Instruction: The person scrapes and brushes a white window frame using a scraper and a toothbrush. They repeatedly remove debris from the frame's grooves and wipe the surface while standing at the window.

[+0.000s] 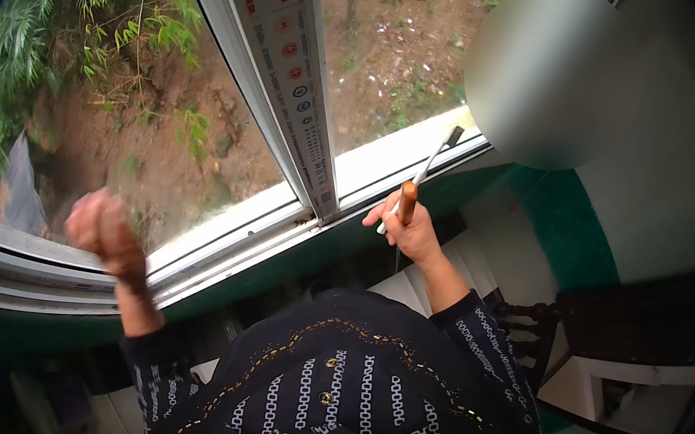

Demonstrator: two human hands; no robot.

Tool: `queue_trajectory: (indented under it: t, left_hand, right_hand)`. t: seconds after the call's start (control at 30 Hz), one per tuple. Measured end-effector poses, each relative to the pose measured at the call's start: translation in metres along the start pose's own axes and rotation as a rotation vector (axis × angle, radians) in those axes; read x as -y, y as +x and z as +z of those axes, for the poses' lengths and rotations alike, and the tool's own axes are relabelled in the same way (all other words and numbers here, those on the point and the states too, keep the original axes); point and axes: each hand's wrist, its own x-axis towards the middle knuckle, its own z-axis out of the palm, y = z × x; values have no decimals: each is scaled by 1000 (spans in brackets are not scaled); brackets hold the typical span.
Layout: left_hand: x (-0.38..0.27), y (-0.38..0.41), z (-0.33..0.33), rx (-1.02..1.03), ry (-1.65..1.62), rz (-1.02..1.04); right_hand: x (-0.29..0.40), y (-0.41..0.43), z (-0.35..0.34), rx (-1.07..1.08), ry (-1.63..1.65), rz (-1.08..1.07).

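My right hand (415, 235) grips two slim tools over the inner edge of the window sill. One has an orange-brown wooden handle (407, 203), with a thin point showing below the hand. The other is a long white-handled tool (430, 165) with a small dark, brush-like head, which reaches over the window track. My left hand (108, 230) is raised before the left window opening (205, 102), blurred, with its fingers curled. Whether it holds anything or touches the window cannot be told. Between my hands stands the upright window frame (304, 94), bearing printed film.
The white sliding-window track (240, 240) runs across in front of me above a green wall band. Stairs (469, 258) and dark turned wooden balusters (533, 324) lie to the right below. Plants (138, 15) and an earth bank are outside. A blurred disc covers the upper right.
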Motion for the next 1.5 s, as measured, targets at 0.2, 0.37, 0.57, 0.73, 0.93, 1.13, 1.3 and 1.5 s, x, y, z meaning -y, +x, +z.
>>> queue_trajectory:
  t: [0.2,0.37,0.57,0.73,0.93,1.13,1.3,1.5]
  left_hand:
    - [-141,94,99,345,-254,531]
    - [-151,87,114,321,-24,589]
    - [-148,94,101,447,45,641]
    - [-95,56,62,538,-32,584]
    - [-27,2,4,637,69,411]
    - [50,-66,-75,627,281,294]
    - [95,-103,-124,694,449,130]
    - [118,-125,-171,855,836,-85]
  right_hand:
    - [9,-11,9,4,20,62]
    - [2,-25,6,3,9,44]
    - [-1,-35,-1,-72,33,53]
    - [-15,-36,-10,-66,95,64]
    - [-21,-43,-25,-51,72,106]
    - [-19,-37,-59,-345,47,11]
    - [-36,0,-104,-480,-21,-25]
    - [-49,37,-61,-271,-102,125]
